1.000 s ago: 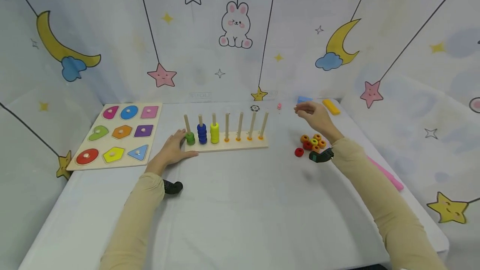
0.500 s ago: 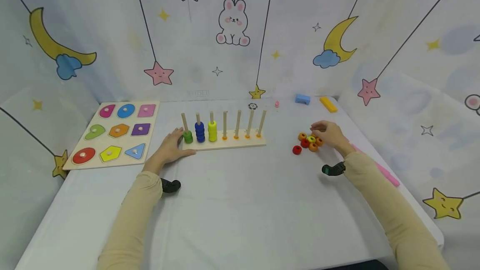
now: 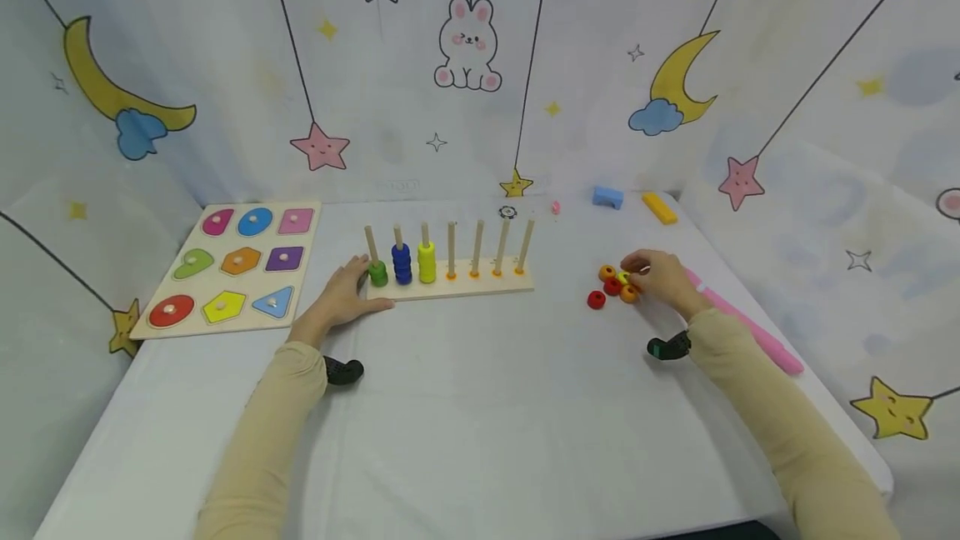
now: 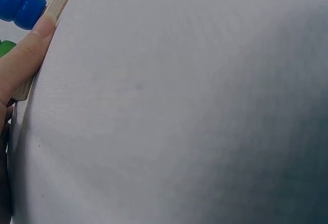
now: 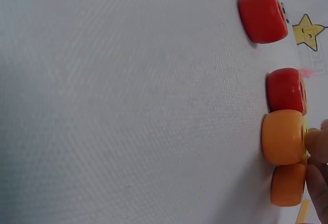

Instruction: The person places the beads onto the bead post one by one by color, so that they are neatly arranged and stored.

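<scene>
Your left grip [image 3: 341,294] holds the left end of the peg board [image 3: 495,284], thumb [image 4: 31,52] laid along its front edge and fingers reaching behind, beside the green beads [image 3: 377,274]. The board sits toward the back of the white counter [image 3: 465,407], left of centre. Next to the green you have a blue stack [image 3: 402,263], then a yellow stack [image 3: 427,262]; the four wooden pegs [image 3: 478,248] to the right stand with orange at their bases.

Your right grip [image 3: 660,277] is down at the loose beads, well to the right of the board. Its fingers are bent and the tips meet the cluster by a yellow bead [image 3: 622,277] and an orange bead [image 3: 628,294]; whether you are pinching either one, I cannot tell. A red bead [image 3: 612,286] touches that orange one, and another red bead [image 5: 263,16] lies slightly apart.

Farther back are a blue block [image 3: 607,197] and a yellow block [image 3: 660,208]. A pink stick [image 3: 750,327] lies beyond your right wrist, and the shape puzzle [image 3: 183,286] lies to your left.
</scene>
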`<state>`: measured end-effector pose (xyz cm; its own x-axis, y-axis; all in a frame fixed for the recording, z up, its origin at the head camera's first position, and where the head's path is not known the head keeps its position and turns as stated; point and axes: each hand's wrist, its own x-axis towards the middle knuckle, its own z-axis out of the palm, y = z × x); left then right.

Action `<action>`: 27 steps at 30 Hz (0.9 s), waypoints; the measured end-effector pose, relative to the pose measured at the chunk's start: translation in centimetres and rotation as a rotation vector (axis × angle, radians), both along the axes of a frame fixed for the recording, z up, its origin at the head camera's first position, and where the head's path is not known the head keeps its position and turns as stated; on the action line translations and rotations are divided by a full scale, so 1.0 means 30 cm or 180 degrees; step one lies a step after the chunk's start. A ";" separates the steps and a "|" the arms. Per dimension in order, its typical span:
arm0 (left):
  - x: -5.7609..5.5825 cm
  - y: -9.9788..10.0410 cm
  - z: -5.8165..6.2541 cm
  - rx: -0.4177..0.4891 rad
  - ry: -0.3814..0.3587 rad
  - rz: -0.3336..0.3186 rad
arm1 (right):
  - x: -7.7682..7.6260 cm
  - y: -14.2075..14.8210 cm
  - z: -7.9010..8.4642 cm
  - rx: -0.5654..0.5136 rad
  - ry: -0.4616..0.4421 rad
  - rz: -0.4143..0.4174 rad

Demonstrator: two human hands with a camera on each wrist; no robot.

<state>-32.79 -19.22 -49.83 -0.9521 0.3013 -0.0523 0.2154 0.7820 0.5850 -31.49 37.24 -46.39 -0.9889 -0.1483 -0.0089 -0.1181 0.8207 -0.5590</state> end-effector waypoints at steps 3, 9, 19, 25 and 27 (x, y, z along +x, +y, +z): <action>0.001 0.008 -0.007 0.0013 0.0029 -0.0015 | 0.011 0.000 0.001 0.0047 -0.0052 0.0025; -0.004 0.009 -0.017 0.0001 0.0120 -0.0026 | 0.016 -0.004 -0.003 0.0134 0.0223 0.0221; 0.009 0.006 -0.009 0.0001 0.0149 -0.0036 | 0.011 -0.015 0.002 0.0136 0.0359 0.0161; 0.015 0.003 -0.003 -0.0010 0.0154 -0.0002 | 0.003 -0.037 0.051 -0.0025 0.0473 0.0066; 0.013 -0.002 -0.001 -0.0013 0.0152 0.0010 | -0.012 -0.055 0.072 -0.0145 0.0500 0.0008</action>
